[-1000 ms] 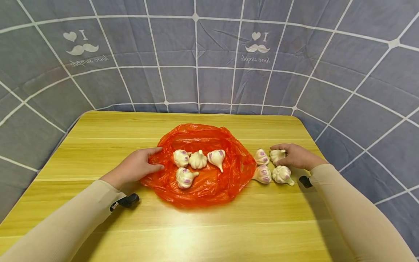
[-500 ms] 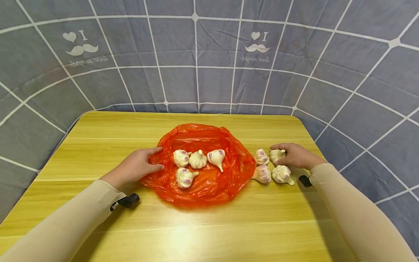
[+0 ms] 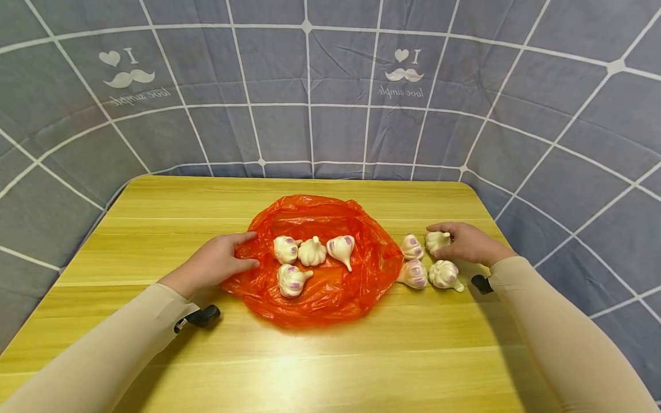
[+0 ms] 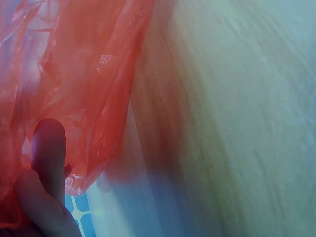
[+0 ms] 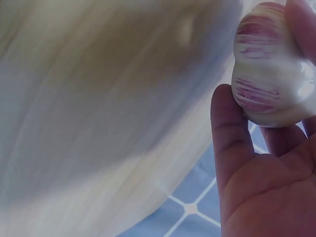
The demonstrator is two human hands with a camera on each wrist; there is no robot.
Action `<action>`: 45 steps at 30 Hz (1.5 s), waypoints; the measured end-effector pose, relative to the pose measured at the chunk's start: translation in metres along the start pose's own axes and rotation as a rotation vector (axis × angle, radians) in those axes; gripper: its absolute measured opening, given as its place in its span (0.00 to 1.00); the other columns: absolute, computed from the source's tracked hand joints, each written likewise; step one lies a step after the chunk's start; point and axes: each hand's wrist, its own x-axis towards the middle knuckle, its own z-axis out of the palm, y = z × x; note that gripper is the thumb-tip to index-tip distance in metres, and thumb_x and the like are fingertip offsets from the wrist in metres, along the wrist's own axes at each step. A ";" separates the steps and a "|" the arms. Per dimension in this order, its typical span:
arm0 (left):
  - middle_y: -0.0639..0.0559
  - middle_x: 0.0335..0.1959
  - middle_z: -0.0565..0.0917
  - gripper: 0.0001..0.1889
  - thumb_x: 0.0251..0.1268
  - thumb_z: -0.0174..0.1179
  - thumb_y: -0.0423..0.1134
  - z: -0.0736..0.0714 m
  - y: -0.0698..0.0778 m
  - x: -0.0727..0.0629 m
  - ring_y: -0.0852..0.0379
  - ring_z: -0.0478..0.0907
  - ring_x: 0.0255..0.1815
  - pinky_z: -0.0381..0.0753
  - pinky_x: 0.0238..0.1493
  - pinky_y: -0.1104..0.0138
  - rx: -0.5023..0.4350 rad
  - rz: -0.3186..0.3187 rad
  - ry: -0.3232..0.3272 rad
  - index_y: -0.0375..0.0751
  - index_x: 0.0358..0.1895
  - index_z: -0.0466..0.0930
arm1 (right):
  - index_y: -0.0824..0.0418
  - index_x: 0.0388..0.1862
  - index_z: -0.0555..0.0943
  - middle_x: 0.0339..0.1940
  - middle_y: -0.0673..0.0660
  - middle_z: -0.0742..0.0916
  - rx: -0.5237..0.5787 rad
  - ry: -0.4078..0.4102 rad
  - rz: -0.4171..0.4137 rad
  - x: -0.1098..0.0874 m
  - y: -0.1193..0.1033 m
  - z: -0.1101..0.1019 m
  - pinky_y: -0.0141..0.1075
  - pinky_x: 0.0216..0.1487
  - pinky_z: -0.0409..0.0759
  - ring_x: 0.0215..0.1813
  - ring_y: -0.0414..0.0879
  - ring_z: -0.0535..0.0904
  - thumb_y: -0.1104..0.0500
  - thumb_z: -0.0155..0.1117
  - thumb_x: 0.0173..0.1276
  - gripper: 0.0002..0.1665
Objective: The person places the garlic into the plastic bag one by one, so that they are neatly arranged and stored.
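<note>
In the head view, we see the left hand (image 3: 214,264) at the left rim of the red plastic bag (image 3: 325,301), with thumb and fingers parted. Four garlic bulbs (image 3: 312,251) lie within the bag. Our right hand (image 3: 470,244) is around one bulb (image 3: 435,241) on the right, with three other bulbs (image 3: 445,275) near it. In our judgement, the good way is to hold this bulb by its round body, not to push its close neighbours.

In the left wrist view, two digits are against the thin film; whether they truly pinch it, we cannot tell. A light, steady hold at the rim would probably let the mouth stand wide, without tearing.

In the right wrist view, our grip is as narrow as the bulb, with digits on opposite sides. Whether it is lifted, we cannot tell; even pressure should prevent slipping.
</note>
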 end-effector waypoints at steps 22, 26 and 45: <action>0.31 0.62 0.83 0.42 0.69 0.70 0.46 0.000 0.002 -0.002 0.57 0.77 0.21 0.82 0.29 0.65 0.014 -0.005 -0.002 0.34 0.80 0.64 | 0.54 0.76 0.76 0.71 0.63 0.82 0.126 0.104 -0.078 -0.002 -0.052 -0.011 0.60 0.71 0.75 0.71 0.63 0.76 0.52 0.79 0.66 0.40; 0.31 0.63 0.82 0.41 0.69 0.70 0.46 -0.001 0.003 -0.003 0.57 0.77 0.21 0.82 0.30 0.65 0.012 -0.009 -0.004 0.34 0.80 0.64 | 0.56 0.74 0.78 0.63 0.62 0.86 0.143 0.109 -0.115 -0.001 -0.066 -0.009 0.46 0.60 0.82 0.58 0.55 0.82 0.55 0.80 0.65 0.39; 0.33 0.57 0.85 0.41 0.69 0.70 0.46 -0.001 0.002 -0.003 0.57 0.77 0.20 0.82 0.29 0.64 0.021 0.004 -0.003 0.34 0.80 0.64 | 0.62 0.73 0.77 0.54 0.62 0.87 0.291 -0.002 -0.221 0.011 -0.123 0.011 0.35 0.45 0.88 0.46 0.48 0.85 0.65 0.78 0.64 0.37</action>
